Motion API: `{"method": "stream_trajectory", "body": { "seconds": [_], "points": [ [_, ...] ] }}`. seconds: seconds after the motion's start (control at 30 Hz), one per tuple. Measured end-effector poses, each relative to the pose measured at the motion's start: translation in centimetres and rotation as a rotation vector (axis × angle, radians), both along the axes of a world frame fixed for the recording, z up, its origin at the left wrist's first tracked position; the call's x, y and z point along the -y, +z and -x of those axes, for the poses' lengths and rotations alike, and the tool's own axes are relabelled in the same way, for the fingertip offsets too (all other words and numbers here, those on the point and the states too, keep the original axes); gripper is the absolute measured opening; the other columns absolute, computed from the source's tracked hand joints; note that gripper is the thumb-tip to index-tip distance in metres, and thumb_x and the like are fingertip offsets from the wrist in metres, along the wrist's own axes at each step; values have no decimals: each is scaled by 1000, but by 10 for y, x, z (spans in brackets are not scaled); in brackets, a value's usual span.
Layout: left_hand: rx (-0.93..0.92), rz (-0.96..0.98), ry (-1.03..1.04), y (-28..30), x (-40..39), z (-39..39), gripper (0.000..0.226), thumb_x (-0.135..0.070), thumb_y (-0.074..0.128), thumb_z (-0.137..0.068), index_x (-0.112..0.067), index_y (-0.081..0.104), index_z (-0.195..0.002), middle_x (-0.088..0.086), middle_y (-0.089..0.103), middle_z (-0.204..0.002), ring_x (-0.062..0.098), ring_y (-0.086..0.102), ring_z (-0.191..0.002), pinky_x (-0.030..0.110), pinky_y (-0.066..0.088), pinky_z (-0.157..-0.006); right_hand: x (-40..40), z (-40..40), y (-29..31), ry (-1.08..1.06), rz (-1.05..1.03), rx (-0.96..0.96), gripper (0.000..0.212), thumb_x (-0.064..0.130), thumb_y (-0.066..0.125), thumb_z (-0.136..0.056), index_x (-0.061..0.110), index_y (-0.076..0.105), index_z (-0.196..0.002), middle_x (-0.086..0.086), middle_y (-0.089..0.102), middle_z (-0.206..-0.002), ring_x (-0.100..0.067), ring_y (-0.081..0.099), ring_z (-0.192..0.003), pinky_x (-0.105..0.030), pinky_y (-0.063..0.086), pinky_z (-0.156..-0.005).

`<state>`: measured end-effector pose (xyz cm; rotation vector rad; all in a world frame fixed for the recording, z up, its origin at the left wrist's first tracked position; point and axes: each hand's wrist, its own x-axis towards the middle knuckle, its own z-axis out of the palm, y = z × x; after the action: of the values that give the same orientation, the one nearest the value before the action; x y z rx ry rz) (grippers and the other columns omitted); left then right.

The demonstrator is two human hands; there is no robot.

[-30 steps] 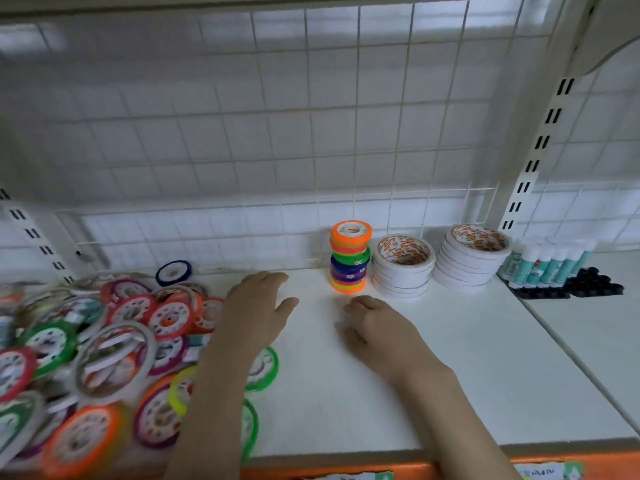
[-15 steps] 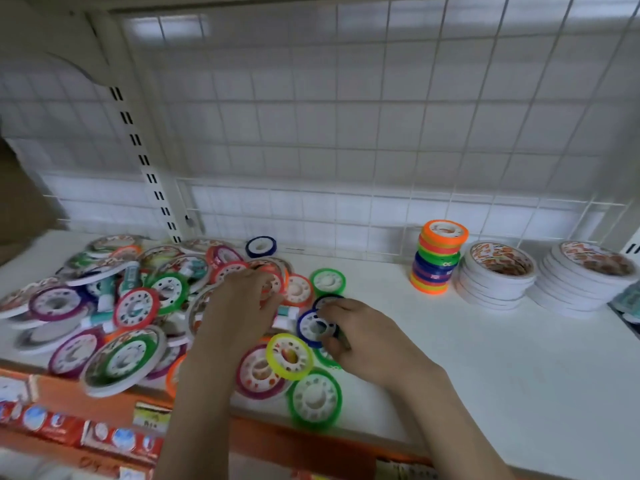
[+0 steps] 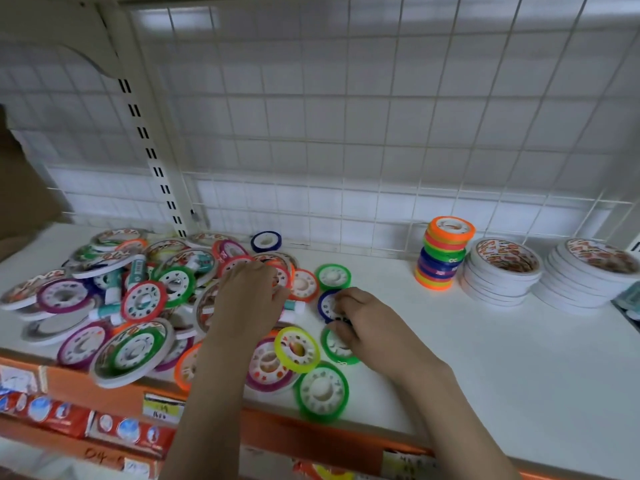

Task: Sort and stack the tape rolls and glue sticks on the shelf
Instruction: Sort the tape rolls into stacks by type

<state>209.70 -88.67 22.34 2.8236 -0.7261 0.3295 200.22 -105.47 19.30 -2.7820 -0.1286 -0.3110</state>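
Note:
A loose pile of coloured tape rolls (image 3: 142,303) with a few glue sticks (image 3: 136,271) mixed in covers the left of the white shelf (image 3: 485,358). My left hand (image 3: 249,299) lies palm down on the pile, its fingertips curled over a red tape roll (image 3: 282,275). To its right, my right hand (image 3: 367,320) pinches a blue tape roll (image 3: 325,304), and its lower fingers touch a green roll (image 3: 337,349). A neat stack of small coloured rolls (image 3: 445,254) stands at the back right, beside two stacks of white rolls (image 3: 502,271) (image 3: 588,271).
A wire grid (image 3: 346,133) backs the shelf and a slotted upright (image 3: 152,150) rises behind the pile. One green roll (image 3: 322,389) lies near the orange front edge (image 3: 311,434). A single blue roll (image 3: 266,241) stands by the grid. Bare shelf lies between my hands and the stacks.
My view has swung left from the stacks to the pile. Both hands went from the bare shelf onto the rolls, and my right hand took hold of the blue one.

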Motion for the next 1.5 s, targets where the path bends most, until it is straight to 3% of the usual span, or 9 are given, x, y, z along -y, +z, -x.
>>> {"method": "stream_trajectory", "body": {
  "seconds": [0.17, 0.33, 0.43, 0.67, 0.93, 1.2, 1.37, 1.5],
  "points": [
    [-87, -117, 60, -11, 9, -2, 42, -39, 52, -92, -13, 55, -125, 4, 45, -135, 24, 40, -128, 37, 30, -109, 14, 8, -1, -37, -36, 36, 31, 24, 46, -96, 5, 55, -118, -3, 47, -130, -18, 46, -118, -24, 40, -93],
    [-39, 9, 48, -6, 12, 1, 38, -30, 55, -92, -11, 58, -124, 4, 52, -131, 24, 46, -122, 37, 33, -107, 30, 15, -3, -74, -78, 114, 29, 22, 52, -94, 3, 58, -115, -5, 50, -129, -20, 50, -115, -27, 44, -92],
    [-18, 126, 1, 4, 22, 8, 36, -24, 59, -90, -7, 60, -121, 7, 53, -131, 27, 48, -120, 39, 35, -104, 43, 18, 4, -97, -84, 181, 24, 17, 56, -92, 2, 61, -109, -9, 54, -126, -24, 52, -114, -21, 39, -90],
    [-14, 181, -120, 10, 53, 23, 36, -24, 56, -92, -5, 58, -122, 6, 49, -135, 27, 46, -121, 36, 32, -103, 100, 22, 50, -269, -11, 380, 23, 13, 57, -89, -3, 64, -104, -14, 59, -120, -31, 56, -110, -18, 33, -85],
    [-52, 126, -206, 1, 71, 42, 40, -31, 48, -95, -13, 51, -131, -3, 41, -140, 17, 39, -126, 26, 28, -104, 150, 5, 79, -428, 105, 217, 27, 20, 52, -93, -2, 61, -106, -12, 56, -118, -31, 54, -102, -38, 47, -83],
    [-58, 154, -180, -4, 68, 42, 38, -28, 52, -94, -10, 55, -127, -1, 46, -136, 18, 44, -122, 28, 33, -101, 156, -13, 72, -433, 178, 52, 28, 25, 43, -96, 2, 60, -98, -9, 58, -102, -27, 55, -88, -36, 49, -72],
    [-63, 150, -180, -8, 73, 41, 38, -29, 51, -94, -12, 54, -128, -2, 45, -137, 17, 42, -123, 29, 31, -104, 156, -6, 74, -415, 125, 76, 28, 27, 46, -95, 8, 60, -111, -5, 58, -113, -24, 54, -100, -37, 49, -81],
    [-70, 164, -200, -6, 87, 41, 38, -29, 52, -93, -12, 55, -127, -1, 46, -136, 20, 43, -122, 34, 34, -104, 149, 18, 64, -433, 52, 270, 25, 19, 50, -93, 6, 59, -113, -6, 57, -116, -24, 54, -102, -31, 44, -78]
  ]
}}
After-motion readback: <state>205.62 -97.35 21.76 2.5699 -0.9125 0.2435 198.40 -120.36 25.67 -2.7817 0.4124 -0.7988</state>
